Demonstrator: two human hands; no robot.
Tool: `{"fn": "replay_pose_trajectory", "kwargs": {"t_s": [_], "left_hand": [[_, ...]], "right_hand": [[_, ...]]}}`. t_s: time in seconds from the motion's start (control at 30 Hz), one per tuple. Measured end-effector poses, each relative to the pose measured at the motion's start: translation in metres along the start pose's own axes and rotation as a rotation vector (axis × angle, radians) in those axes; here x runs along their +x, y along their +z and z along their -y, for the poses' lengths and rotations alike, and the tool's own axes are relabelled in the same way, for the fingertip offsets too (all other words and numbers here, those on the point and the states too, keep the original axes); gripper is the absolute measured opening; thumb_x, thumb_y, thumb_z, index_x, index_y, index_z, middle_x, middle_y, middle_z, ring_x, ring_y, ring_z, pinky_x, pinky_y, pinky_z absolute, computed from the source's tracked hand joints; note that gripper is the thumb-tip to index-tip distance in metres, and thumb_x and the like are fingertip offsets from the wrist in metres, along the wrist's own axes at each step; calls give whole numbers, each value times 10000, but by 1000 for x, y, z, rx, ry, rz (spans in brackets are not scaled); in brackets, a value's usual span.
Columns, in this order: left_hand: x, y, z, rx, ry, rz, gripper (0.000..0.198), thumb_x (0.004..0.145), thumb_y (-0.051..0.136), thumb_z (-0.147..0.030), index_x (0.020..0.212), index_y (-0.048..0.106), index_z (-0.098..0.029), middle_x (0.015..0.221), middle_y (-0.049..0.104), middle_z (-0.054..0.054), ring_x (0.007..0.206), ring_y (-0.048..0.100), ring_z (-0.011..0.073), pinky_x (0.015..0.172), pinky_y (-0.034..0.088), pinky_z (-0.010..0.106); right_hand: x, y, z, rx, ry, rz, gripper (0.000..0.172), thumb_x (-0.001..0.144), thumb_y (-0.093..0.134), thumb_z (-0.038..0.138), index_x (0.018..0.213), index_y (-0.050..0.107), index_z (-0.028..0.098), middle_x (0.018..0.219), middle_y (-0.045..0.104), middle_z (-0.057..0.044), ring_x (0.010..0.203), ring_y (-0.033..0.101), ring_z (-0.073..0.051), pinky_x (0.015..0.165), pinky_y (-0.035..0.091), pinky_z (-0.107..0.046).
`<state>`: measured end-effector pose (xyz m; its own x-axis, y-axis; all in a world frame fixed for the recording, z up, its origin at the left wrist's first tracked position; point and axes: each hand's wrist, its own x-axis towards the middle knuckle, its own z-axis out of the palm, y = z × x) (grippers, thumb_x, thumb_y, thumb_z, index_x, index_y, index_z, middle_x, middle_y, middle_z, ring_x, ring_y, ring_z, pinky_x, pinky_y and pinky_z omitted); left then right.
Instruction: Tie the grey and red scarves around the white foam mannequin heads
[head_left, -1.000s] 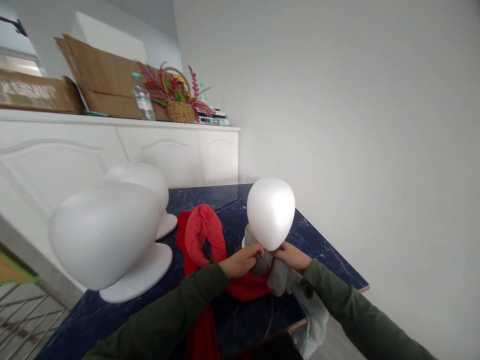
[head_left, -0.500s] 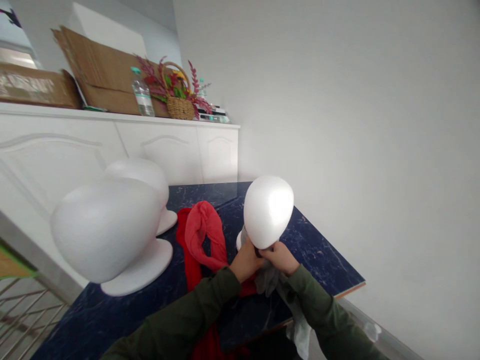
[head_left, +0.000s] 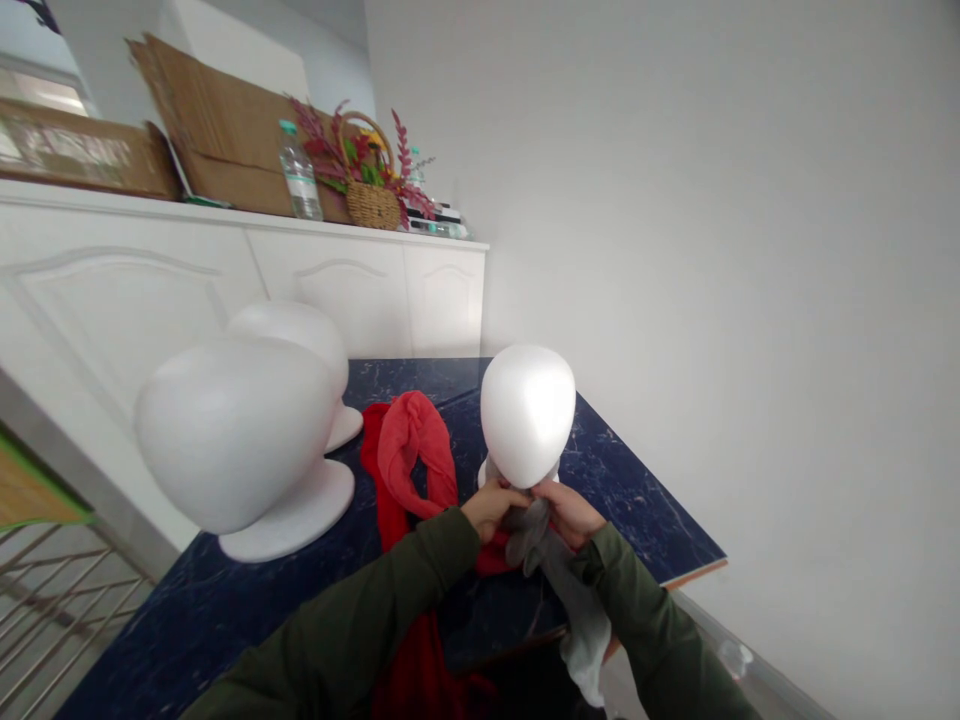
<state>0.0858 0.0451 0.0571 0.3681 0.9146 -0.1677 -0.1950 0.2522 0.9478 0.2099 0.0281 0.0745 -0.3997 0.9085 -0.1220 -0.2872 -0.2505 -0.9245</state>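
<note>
A white foam mannequin head [head_left: 527,412] stands on the dark blue marble table [head_left: 645,520]. Just below its chin, my left hand [head_left: 489,507] and my right hand [head_left: 571,512] both pinch a grey cloth [head_left: 559,580], which hangs down over the table's near edge. The fingers of both hands are closed on the cloth. A red cloth [head_left: 410,462] lies on the table to the left of my hands and trails toward me under my left sleeve.
Two more white foam heads [head_left: 240,425] [head_left: 296,330] stand at the left of the table. Behind is a white cabinet [head_left: 352,290] with cardboard [head_left: 217,130], a water bottle [head_left: 300,185] and a flower basket [head_left: 371,195]. A white wall is at the right.
My hands stay under the foam head's chin, working the grey cloth. The view has shifted slightly, and the cloth's hanging end now drops lower.
</note>
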Motion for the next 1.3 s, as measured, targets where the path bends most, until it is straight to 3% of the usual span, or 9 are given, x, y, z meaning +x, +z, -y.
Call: {"fn": "replay_pose_trajectory", "kwargs": {"t_s": [0.13,0.33,0.7,0.9,1.0,1.07,1.17,1.23,1.3], "left_hand": [[2,-1,3,-77,-86,-23,216,497,531,-24,673,583,-139,637,619,29,715,584,184,670,435,282],[9,-1,3,-115,-179,-9,303,516,457,-38,785,578,-108,609,608,31,646,582,171,610,439,274],[4,-15,-17,-111,-377,275,303,610,496,-106,904,567,-112,725,651,47,684,587,185,676,434,301],[1,-35,-16,-279,-253,193,300,644,486,-159,938,541,-136,701,626,11,614,552,120,659,414,234],[-6,-45,-16,-316,-161,209,321,639,527,-218,951,525,-140,787,624,27,686,564,130,680,419,244],[-7,-54,-19,-212,-140,238,346,583,573,-189,921,530,-133,807,621,33,704,566,140,675,420,253],[-1,-67,-28,300,-101,275,344,497,582,-108,838,552,-132,779,625,14,695,565,148,653,419,251],[4,-75,-35,627,-38,242,334,489,584,-116,822,565,-130,797,632,19,744,574,172,660,425,252],[6,-80,-39,765,10,168,367,507,590,-154,871,562,-119,850,634,45,803,578,200,674,433,262]], "right_hand": [[0,-8,-3,-200,-56,33,294,651,601,308,903,641,162,836,663,-32,873,577,-205,850,403,-356],[5,-17,-1,-435,-32,64,312,603,666,335,857,663,153,779,663,-22,823,576,-214,882,362,-391],[2,-21,-10,-97,44,59,257,585,710,302,782,648,149,778,655,-31,774,577,-182,804,391,-336],[-2,-36,-11,52,91,-54,248,690,594,351,862,604,172,787,641,-20,677,570,-128,683,433,-265],[-6,-50,-7,-184,50,-49,258,722,486,396,789,581,165,729,628,-31,659,574,-137,661,445,-273],[-4,-61,-2,-377,10,-101,261,720,449,408,720,558,171,628,594,-9,550,533,-119,570,429,-256],[5,-76,6,-546,0,-158,229,664,529,385,593,513,168,473,497,38,413,399,-78,445,326,-217],[12,-84,9,-663,-27,-182,230,613,601,357,555,491,164,454,470,54,424,379,-70,451,298,-208],[16,-88,7,-775,-79,-232,235,590,634,351,580,490,165,501,496,50,488,426,-86,501,325,-215]]}}
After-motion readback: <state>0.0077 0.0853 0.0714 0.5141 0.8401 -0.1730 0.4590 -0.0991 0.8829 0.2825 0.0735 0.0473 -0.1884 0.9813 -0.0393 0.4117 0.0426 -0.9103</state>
